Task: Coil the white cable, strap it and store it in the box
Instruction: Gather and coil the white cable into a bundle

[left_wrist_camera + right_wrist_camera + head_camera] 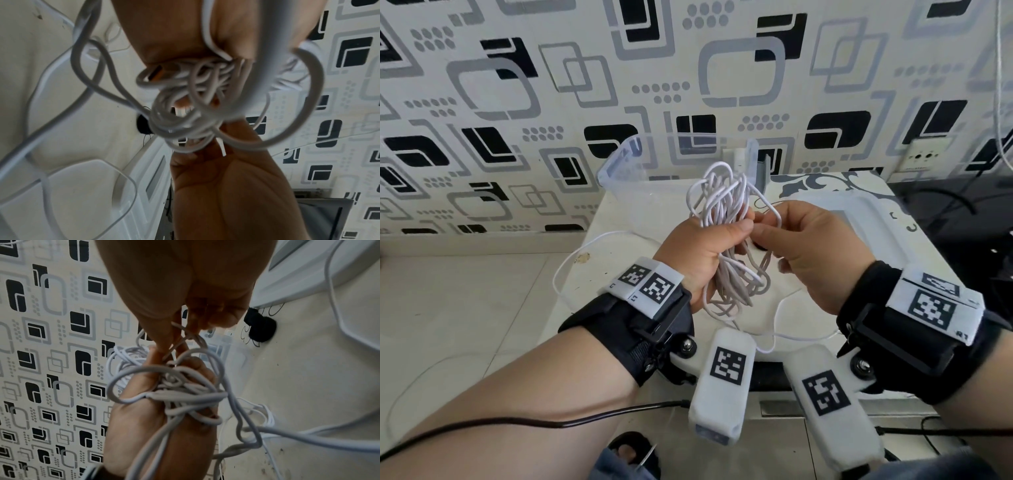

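left hand (700,255) grips white cable (726,219) bundle | right hand (815,250) pinches one loop | risk: loose, uneven loops may tangle or slip free

The left hand (700,253) hides the middle of the white cable (726,205) bundle, and motion blur smears its near loops in the left wrist view. The right hand (815,246) covers most of the black strap (261,329) on the desk (619,260). The clear box (626,171) stands partly behind the coils.
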`<state>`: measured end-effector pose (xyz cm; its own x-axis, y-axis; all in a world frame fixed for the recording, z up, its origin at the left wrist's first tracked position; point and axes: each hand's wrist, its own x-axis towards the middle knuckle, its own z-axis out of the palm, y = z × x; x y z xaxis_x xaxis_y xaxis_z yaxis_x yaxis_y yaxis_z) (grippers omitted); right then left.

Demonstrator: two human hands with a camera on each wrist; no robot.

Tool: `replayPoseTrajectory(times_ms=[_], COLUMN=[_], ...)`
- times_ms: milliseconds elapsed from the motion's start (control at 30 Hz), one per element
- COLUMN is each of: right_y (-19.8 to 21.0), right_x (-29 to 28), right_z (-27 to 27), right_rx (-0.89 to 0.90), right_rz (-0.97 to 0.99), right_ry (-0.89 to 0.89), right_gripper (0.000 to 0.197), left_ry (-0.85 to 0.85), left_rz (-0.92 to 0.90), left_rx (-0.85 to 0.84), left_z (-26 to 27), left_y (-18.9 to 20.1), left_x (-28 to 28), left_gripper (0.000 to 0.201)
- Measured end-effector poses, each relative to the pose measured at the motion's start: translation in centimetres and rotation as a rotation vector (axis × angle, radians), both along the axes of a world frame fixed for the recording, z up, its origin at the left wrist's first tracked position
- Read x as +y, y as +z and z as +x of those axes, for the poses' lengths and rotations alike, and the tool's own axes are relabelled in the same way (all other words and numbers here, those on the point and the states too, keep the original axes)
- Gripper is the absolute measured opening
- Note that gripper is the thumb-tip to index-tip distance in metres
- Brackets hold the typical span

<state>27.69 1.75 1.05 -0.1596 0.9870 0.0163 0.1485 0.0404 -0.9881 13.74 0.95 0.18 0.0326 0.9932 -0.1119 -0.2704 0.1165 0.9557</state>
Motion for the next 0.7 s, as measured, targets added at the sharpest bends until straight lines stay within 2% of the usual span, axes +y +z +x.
replayPoseTrajectory(times_ms=[133, 233, 433, 700], right_y=[0.1, -0.2, -0.2, -0.1], right_x=[0.5, 0.7, 1.1, 1.8], right_z=[0.3, 0.5, 0.9, 1.7], right_rx=[-0.034, -0.094, -0.128, -0.144], right_rz=[0.03, 0.048, 0.028, 0.053], right_ry=[-0.051, -0.09, -0.167, -0.262], right_gripper=[0.033, 0.031, 0.034, 0.04], left_ry=[0.022, -0.034, -0.017, -0.054], left_rz=[-0.008, -0.021, 0.002, 0.011], left_rx=[0.025, 0.08, 0.04, 0.001], left_z=[-0.2, -0.6, -0.5, -0.5], left_y=[0.0, 0.4, 1.3, 1.8], left_x=[0.3, 0.1, -0.1, -0.5], left_gripper=[0.014, 0.027, 0.045, 0.039])
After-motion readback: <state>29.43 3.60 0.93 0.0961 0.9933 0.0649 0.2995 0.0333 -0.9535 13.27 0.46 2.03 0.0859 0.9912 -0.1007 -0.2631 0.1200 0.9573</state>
